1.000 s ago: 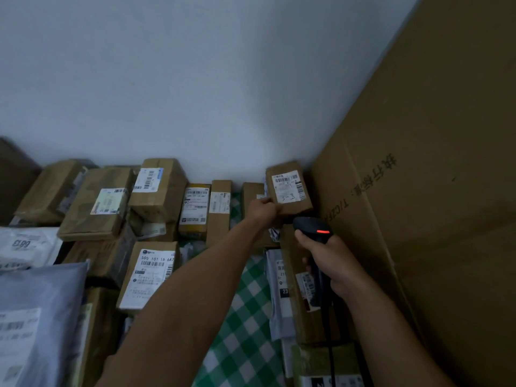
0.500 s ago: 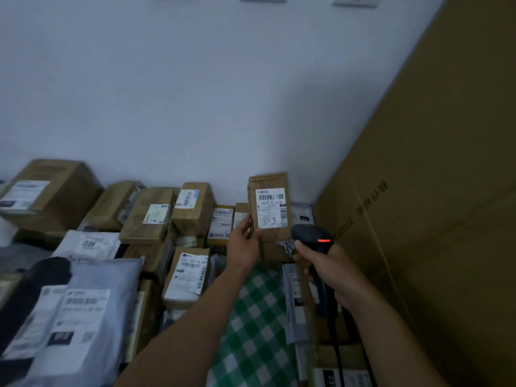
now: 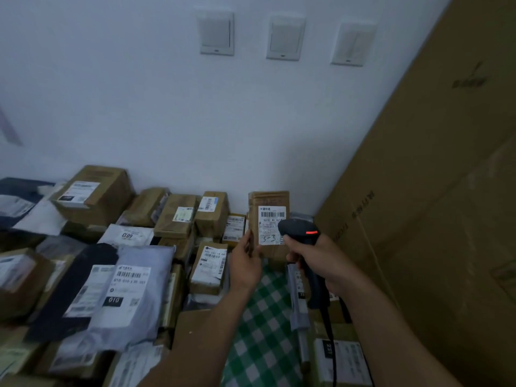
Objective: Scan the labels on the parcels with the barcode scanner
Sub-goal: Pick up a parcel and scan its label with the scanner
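Observation:
My left hand (image 3: 246, 262) holds a small brown cardboard parcel (image 3: 267, 202) upright by its lower left edge, its white barcode label (image 3: 271, 223) facing me. My right hand (image 3: 321, 261) grips a black barcode scanner (image 3: 300, 233) by the handle. A red light glows on the scanner's head, which sits just in front of the label's lower right corner and hides part of it. The scanner's cable runs down past my right wrist.
Several labelled cardboard boxes (image 3: 178, 215) and grey mailer bags (image 3: 131, 291) crowd the left and back along the white wall. A green checked cloth (image 3: 262, 325) shows between them. A large cardboard sheet (image 3: 435, 219) leans at the right. Three wall switches (image 3: 284, 37) are above.
My left hand has lifted the small parcel off the pile and turned it upright, label towards me. The scanner has come up against the label. My view has tilted upward.

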Motion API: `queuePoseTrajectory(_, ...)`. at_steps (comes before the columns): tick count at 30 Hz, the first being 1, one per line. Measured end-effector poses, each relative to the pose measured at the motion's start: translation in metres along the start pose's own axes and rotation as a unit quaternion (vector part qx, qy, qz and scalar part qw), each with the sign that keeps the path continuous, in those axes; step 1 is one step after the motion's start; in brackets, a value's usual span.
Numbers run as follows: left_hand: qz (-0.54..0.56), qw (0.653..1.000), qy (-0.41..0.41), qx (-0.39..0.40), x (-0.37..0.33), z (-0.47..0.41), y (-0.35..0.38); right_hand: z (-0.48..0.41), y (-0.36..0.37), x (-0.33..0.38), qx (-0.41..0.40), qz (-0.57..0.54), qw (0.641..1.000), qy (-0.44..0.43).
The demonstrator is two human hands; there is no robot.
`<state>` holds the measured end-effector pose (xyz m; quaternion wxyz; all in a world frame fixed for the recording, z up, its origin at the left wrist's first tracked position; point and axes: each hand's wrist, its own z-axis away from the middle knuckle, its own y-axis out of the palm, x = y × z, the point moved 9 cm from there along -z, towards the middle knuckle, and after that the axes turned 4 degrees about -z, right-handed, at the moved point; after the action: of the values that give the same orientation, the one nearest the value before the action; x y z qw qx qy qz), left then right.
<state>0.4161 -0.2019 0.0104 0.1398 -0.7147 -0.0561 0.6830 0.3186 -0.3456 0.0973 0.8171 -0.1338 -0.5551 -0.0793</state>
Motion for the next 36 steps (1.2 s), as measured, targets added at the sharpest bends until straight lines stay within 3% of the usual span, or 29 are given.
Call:
queuePoseTrajectory(21, 0.03, 0.998, -0.007, -0.048, 0.005, -0.019, -0.069, -0.014, 0.043, 0.016, 0.04, -0.012, 0.999, -0.021)
queuePoseTrajectory(25, -0.024, 0.997, -0.023, -0.065, 0.005, -0.06, -0.12, -0.036, 0.067, 0.024, 0.068, 0.021, 0.997, -0.026)
queuePoseTrajectory(30, -0.127, 0.982, -0.107, -0.093, 0.023, -0.113, -0.179, -0.063, 0.1, 0.023, 0.095, 0.036, 0.995, -0.019)
queuePoseTrajectory(36, -0.151, 0.975, -0.132, -0.096, 0.034, -0.15, -0.203, -0.093, 0.12, 0.011, 0.105, 0.045, 0.993, -0.001)
